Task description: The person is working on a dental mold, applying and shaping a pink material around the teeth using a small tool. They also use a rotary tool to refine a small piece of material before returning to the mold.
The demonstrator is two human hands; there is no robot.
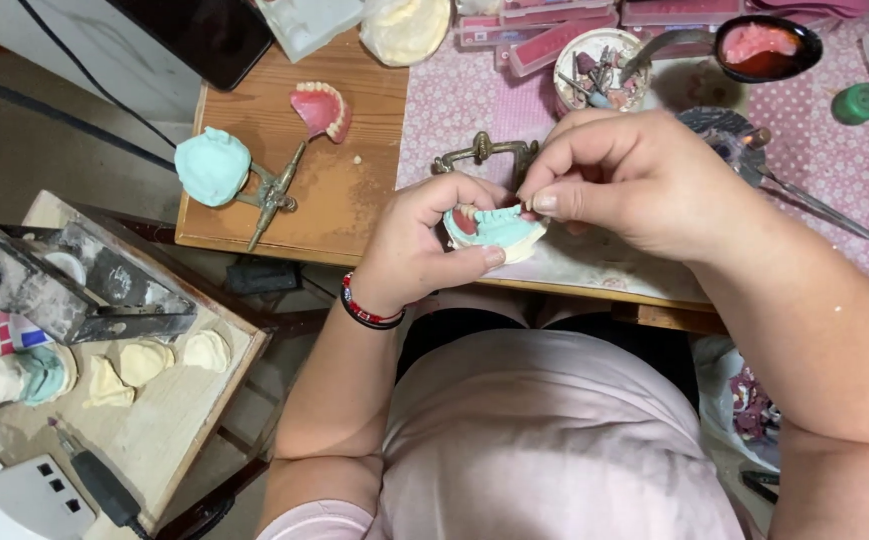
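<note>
My left hand (423, 240) cradles a pale green dental cast (496, 231) with pink wax and small white teeth, in front of my chest at the table's near edge. Its thumb lies under the cast. My right hand (635, 178) pinches something tiny between thumb and forefinger at the cast's upper right rim; what it pinches is too small to make out. A brass articulator arm (482, 153) shows just behind my fingers.
On the wooden board lie a pink denture (323, 110) and a green cast on a brass articulator (217, 167). Behind are a cup of burs (597, 66), a dish of pink wax (761, 47) and a wax knife (815, 207). A side drawer holds plaster casts (145, 362).
</note>
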